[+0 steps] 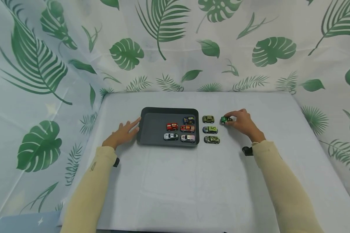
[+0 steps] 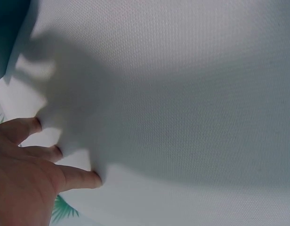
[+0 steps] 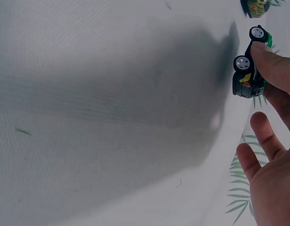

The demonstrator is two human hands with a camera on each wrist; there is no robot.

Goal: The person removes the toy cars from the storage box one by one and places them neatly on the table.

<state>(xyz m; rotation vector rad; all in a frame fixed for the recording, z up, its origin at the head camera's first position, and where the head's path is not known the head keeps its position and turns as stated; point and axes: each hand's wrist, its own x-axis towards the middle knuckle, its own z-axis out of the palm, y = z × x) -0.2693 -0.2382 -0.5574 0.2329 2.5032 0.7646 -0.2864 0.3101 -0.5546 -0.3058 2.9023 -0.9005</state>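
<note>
The right hand [image 1: 243,123] pinches a green and black toy car [image 1: 225,120] to the right of three green toy cars. In the right wrist view, thumb and fingers of the hand [image 3: 277,108] hold that car [image 3: 248,70] by its sides. At the tray's left end, the left hand [image 1: 122,134] touches the rim with spread fingers. The dark grey tray [image 1: 151,129] bears several cars in its right half, among them a red one [image 1: 172,126] and a silver one [image 1: 170,136]. In the left wrist view the left hand [image 2: 32,179] has its fingers extended.
A column of three cars stands just right of the tray: an olive one [image 1: 208,119], a lime one [image 1: 210,129] and a camouflage one [image 1: 212,139]. White cloth [image 1: 175,187] covers the table. Leaf-patterned curtains [image 1: 175,74] hang behind and at the sides.
</note>
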